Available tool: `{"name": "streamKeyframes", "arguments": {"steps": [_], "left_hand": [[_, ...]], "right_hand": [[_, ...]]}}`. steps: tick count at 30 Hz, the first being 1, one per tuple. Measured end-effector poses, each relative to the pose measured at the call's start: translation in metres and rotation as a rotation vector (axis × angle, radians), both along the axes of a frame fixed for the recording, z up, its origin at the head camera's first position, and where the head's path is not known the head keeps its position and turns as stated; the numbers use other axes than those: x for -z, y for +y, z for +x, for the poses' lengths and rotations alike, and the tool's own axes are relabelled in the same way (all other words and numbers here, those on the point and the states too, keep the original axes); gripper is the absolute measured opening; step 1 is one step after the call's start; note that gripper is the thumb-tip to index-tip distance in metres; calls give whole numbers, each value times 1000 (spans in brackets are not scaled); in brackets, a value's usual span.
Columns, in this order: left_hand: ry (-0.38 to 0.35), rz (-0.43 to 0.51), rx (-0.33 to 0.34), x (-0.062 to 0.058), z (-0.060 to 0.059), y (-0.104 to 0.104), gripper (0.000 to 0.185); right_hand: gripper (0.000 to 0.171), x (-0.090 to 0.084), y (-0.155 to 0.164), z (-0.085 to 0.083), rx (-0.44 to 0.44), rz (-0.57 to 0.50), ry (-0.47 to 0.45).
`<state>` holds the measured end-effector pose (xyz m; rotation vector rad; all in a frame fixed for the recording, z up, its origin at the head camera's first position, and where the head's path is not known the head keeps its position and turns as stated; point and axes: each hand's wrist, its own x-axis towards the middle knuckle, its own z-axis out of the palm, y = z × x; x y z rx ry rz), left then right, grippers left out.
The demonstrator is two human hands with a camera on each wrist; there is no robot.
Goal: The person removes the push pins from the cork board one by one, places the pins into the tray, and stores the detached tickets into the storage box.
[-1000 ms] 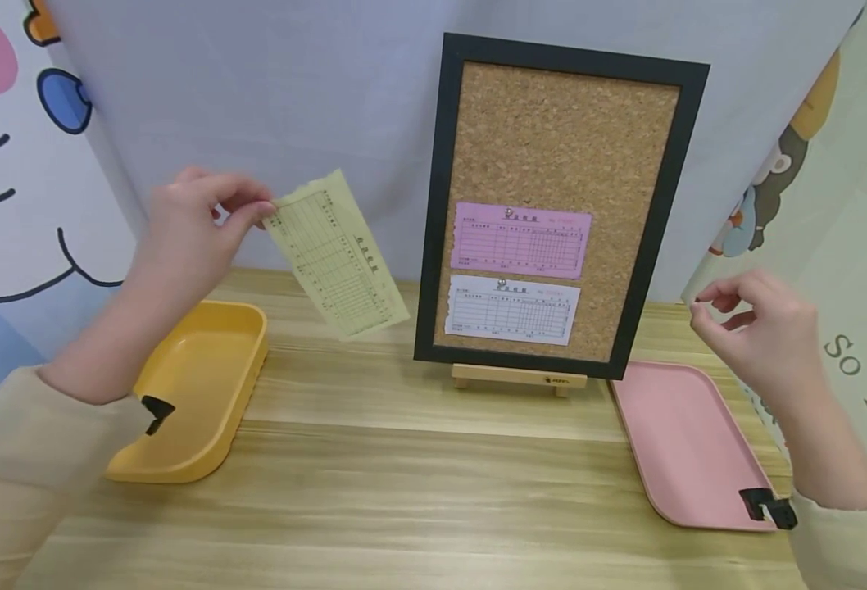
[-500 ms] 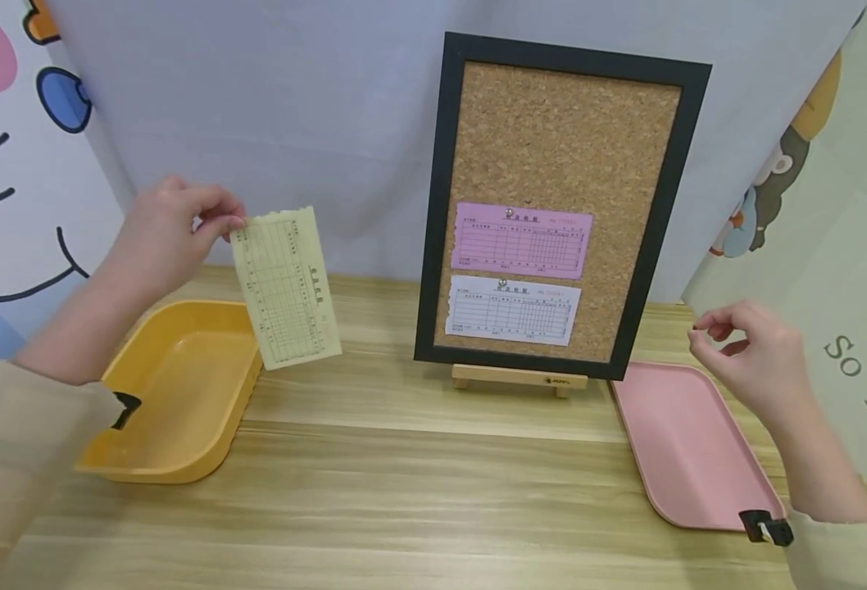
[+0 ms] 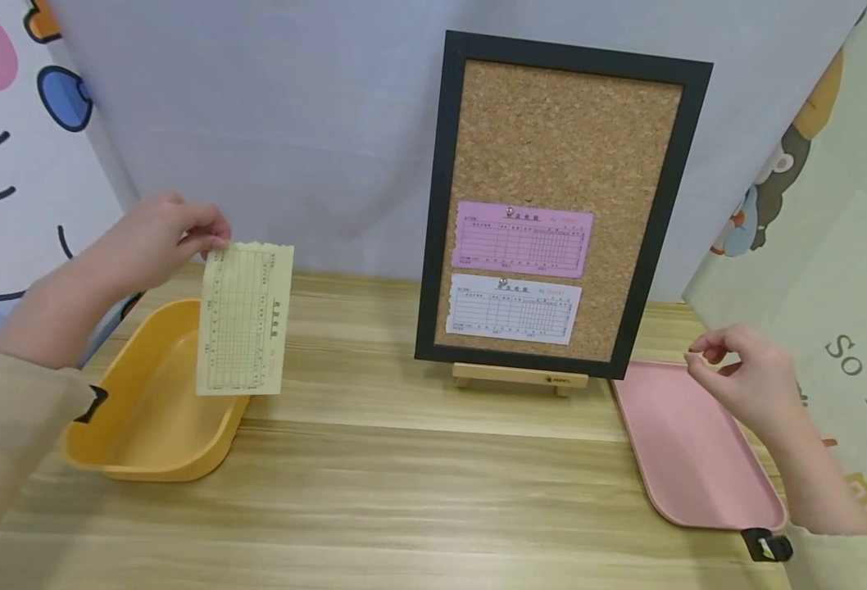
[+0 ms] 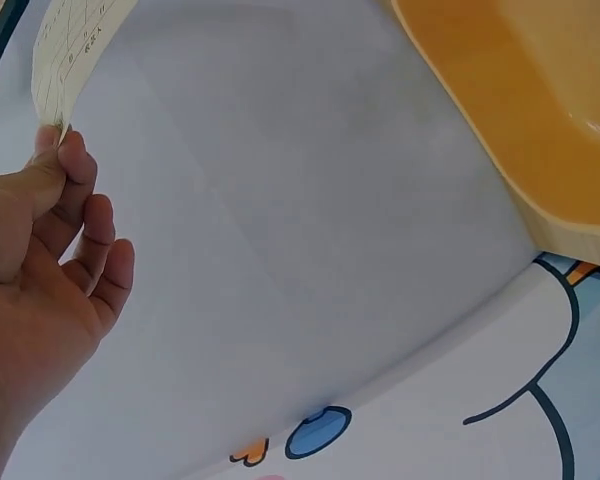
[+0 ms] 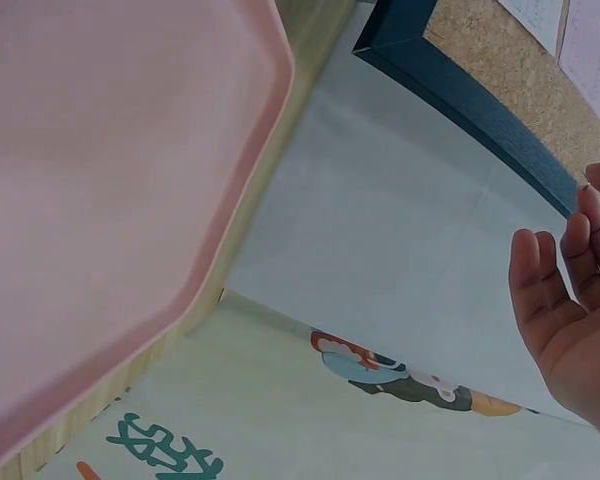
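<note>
Head cam first: yellow slip (image 3: 245, 319) pinched in the left hand (image 3: 153, 242), left of center.
It hangs down by its upper left corner, overlapping the yellow tray's (image 3: 183, 469) right side in the picture. Right hand (image 3: 746, 385) is over at the right, thumb and finger together, near the top of the pink tray (image 3: 692, 451). Framed corkboard (image 3: 566, 135) sits upper right of center with a purple slip (image 3: 518, 240) pinned above a white slip (image 3: 510, 311). Left wrist cam: slip's in the upper left, thumb and index on its end, other fingers loosely bent; tray's upper right. Right wrist cam: hand at the right edge, fingertips pinching some tiny thing (image 5: 585, 187), too small to make out, pink tray filling the upper left.
</note>
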<state>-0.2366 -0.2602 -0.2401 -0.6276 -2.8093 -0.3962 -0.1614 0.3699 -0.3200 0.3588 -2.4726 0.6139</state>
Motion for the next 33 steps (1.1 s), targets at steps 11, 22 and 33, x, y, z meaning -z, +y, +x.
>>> {"name": "streamKeyframes", "arguments": {"steps": [11, 22, 33], "left_hand": [[-93, -119, 18, 13, -15, -30, 6], [-139, -147, 12, 43, -25, -55, 7], [-194, -193, -14, 72, -25, -65, 9]], "right_hand": [[11, 23, 14, -3, -23, 14, -108], [8, 44, 21, -5, -25, 46, -193], [11, 59, 26, -5, -19, 133, -367]]}}
